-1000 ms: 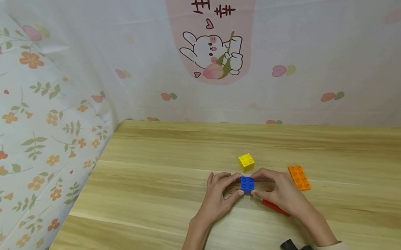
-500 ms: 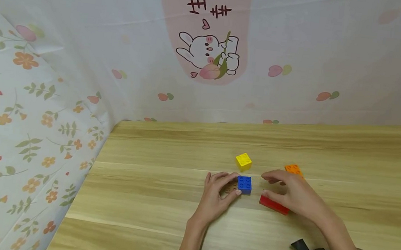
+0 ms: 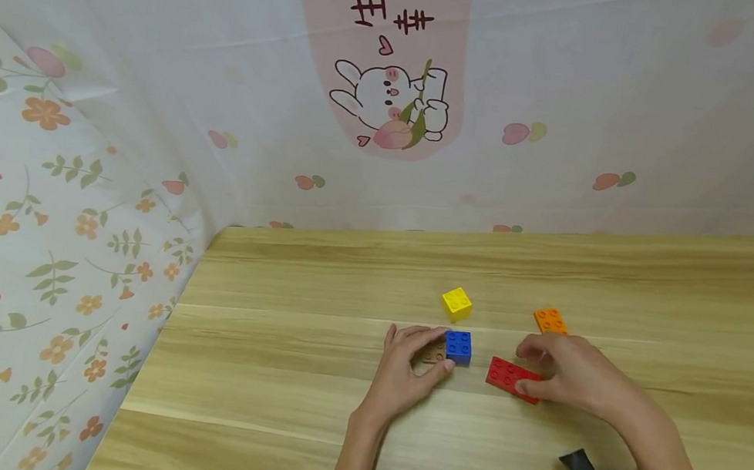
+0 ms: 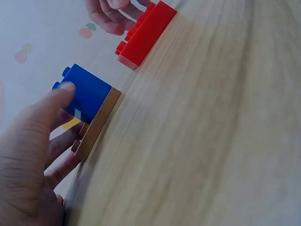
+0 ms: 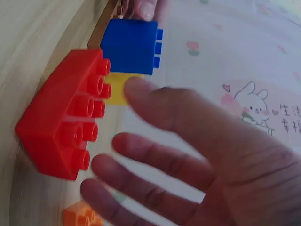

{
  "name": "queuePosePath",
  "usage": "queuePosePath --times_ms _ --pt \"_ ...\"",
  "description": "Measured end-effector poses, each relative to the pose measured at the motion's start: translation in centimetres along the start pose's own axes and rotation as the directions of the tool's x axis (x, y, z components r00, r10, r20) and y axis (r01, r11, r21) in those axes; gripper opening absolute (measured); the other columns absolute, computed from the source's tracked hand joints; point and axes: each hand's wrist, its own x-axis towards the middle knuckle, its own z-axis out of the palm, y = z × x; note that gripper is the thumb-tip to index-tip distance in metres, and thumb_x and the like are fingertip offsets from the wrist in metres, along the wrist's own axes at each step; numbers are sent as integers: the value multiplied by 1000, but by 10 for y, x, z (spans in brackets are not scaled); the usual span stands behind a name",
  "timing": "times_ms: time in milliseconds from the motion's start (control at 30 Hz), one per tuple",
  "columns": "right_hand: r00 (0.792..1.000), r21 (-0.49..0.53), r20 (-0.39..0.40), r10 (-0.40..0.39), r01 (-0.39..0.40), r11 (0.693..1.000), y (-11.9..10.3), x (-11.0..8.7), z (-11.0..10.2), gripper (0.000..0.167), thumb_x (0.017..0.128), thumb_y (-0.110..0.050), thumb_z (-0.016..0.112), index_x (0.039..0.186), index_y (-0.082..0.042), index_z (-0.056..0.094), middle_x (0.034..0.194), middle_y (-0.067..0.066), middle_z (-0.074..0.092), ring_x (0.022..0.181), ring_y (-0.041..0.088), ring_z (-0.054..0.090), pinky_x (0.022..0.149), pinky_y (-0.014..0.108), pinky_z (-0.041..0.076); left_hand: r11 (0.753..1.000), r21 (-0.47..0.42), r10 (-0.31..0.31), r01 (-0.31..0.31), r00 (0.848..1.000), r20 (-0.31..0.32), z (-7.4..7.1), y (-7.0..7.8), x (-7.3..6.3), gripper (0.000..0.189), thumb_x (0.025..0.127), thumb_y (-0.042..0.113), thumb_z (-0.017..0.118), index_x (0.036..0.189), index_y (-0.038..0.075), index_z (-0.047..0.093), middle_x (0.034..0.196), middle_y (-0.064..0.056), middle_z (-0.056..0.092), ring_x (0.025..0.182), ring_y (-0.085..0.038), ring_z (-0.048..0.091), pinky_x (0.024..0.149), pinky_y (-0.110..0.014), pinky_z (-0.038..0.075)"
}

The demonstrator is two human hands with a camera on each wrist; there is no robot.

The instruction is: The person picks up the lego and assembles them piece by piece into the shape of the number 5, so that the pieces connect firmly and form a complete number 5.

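A blue building brick (image 3: 458, 347) sits on the right end of a flat brown building plate (image 4: 99, 126), on the table. My left hand (image 3: 399, 373) pinches the blue brick, its thumb on the near side and fingers around the far side. To the right lies a longer red building brick (image 3: 502, 373), studs up. Over its right end hovers my right hand (image 3: 574, 374), thumb and fingers spread apart and holding nothing. In the right wrist view, the fingertips (image 5: 101, 165) are just beside the red brick's studs.
Behind the blue brick stands a small yellow brick (image 3: 456, 304). An orange building plate (image 3: 550, 321) lies beyond my right hand, partly covered by it. Printed cloth (image 3: 260, 98) hangs along the wooden table's (image 3: 277, 379) back and left sides.
My right hand has let go of the blue brick and moved right, over the red brick. My left hand keeps its hold on the blue brick.
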Motion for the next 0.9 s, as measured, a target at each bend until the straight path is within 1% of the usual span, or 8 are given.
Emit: queuePosePath --times_ms 200,367,433,467,567,633,767,900 --pt "998 -9 40 54 -54 998 -2 -1 4 33 66 -25 83 90 -10 65 83 -3 61 71 15 51 63 34 44 999 -46 3 -4 1000 -27 -1 0 -1 37 99 27 43 130 9 54 113 2 65 118 -16 46 107 -56 7" --pt "995 -30 53 84 -83 996 -1 -1 8 39 63 -22 84 88 -8 58 74 -3 51 66 16 43 57 30 37 996 -84 -10 6 999 -37 -2 2 -1 39 102 21 31 133 5 49 116 -2 64 118 -19 47 108 -53 8" --pt "995 -23 50 90 -89 996 -1 -1 9 41 62 -19 84 87 -7 55 71 -1 47 65 16 42 56 30 35 995 -100 -19 15 999 -48 -2 2 -1 40 103 23 30 134 6 49 116 -3 63 114 -18 48 109 -50 11" --pt "995 -19 47 88 -87 996 0 -1 10 42 61 -17 84 87 -6 53 71 -1 46 64 16 41 56 29 34 994 -106 -24 18 998 -53 -2 2 -1 40 103 24 30 134 7 49 117 -3 63 112 -18 49 108 -47 16" --pt "996 -28 36 81 -80 996 1 -2 11 41 59 -11 82 85 -6 50 69 0 44 63 16 40 54 29 33 993 -118 -37 29 997 -69 -3 2 -1 40 103 24 30 133 8 50 118 -3 61 106 -17 48 100 -40 32" --pt "997 -42 32 76 -75 996 3 -2 12 39 59 -7 80 82 -6 49 68 0 43 63 16 40 54 29 32 992 -122 -44 35 996 -74 -3 2 -1 39 103 23 30 132 9 51 118 -3 60 107 -17 47 95 -38 36" --pt "996 -59 32 81 -79 995 4 -2 13 35 57 -3 75 79 -8 49 66 0 42 62 16 39 53 28 31 990 -138 -49 38 996 -81 -3 2 -1 37 102 22 32 130 11 54 118 -3 59 113 -17 44 96 -40 36" --pt "997 -59 30 71 -69 996 4 -1 13 33 59 -3 75 79 -8 49 66 -1 42 61 16 40 53 28 32 990 -138 -36 20 993 -115 -3 1 -1 35 102 21 35 127 10 57 119 -3 58 114 -18 44 96 -43 36"
